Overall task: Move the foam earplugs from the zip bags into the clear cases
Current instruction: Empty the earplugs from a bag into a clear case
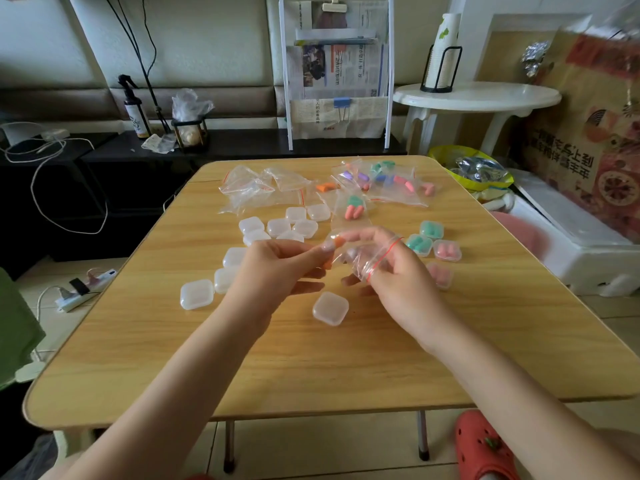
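Observation:
Above the middle of the wooden table (311, 358), my left hand (277, 268) pinches an orange foam earplug (336, 242) at its fingertips. My right hand (391, 271) grips a clear zip bag (367, 258) with a red seal line, fingers inside its mouth. One shut clear case (329, 308) lies just below both hands. Several empty clear cases (277, 226) sit to the left and behind. Filled cases with green earplugs (419, 244) and pink earplugs (446, 250) stand at the right. Full zip bags of coloured earplugs (381, 183) lie at the back right, emptied bags (256, 188) at the back left.
A white round side table (478, 95) with a cup holder stands behind right, beside a yellow bowl (471, 168). A newspaper rack (337, 81) stands behind the table. A power strip (83, 289) and cables lie on the floor at left. A red clog (485, 445) shows below right.

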A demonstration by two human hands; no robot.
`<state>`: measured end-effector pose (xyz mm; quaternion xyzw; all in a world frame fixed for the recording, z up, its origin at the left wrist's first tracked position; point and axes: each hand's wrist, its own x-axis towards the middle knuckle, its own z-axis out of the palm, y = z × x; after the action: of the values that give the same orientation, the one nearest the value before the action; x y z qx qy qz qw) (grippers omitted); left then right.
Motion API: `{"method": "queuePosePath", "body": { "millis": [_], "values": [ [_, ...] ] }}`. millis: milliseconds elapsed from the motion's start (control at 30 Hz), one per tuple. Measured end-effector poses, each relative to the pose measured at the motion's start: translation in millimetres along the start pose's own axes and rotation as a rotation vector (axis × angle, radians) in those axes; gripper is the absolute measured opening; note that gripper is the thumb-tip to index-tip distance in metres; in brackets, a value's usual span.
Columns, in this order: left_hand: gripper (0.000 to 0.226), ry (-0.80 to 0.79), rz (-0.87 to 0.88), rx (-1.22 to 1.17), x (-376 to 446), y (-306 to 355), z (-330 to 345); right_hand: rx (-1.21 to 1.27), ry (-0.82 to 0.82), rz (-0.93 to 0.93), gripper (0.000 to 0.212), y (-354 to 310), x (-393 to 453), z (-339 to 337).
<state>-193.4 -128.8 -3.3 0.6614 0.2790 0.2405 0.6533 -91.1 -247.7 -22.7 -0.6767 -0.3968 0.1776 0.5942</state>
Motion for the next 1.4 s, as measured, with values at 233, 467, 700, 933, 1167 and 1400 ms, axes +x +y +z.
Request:
{"method": "queuePosePath", "body": {
  "millis": [233,467,700,933,1167,1400],
  "values": [
    [0.010,-0.060,-0.049,-0.091,1.7,-4.8,1.8,0.089,0.028,0.056,0.053,0.0,0.5,-2.8],
    [0.012,0.008,-0.007,-0.004,2.8,-6.2,4.0,-0.024,-0.079,0.014,0.057,-2.9,0.2,-4.0],
    [0.012,0.043,0.006,0.027,2.0,-6.6,9.1,-0.137,0.028,0.004,0.042,3.8,1.3,-1.8],
    [0.016,-0.135,-0.079,0.059,1.8,-5.4,7.4,-0.041,0.074,-0.020,0.011,-2.3,0.4,-2.8],
    [0.009,-0.216,-0.118,-0.144,0.3,-2.6,4.8,0.009,0.078,-0.047,0.026,-2.2,1.4,-5.1],
    [0.011,-0.083,0.027,-0.003,0.7,-4.2,3.0,0.005,-0.028,-0.020,0.041,-8.2,-0.2,-6.3]
  ]
}}
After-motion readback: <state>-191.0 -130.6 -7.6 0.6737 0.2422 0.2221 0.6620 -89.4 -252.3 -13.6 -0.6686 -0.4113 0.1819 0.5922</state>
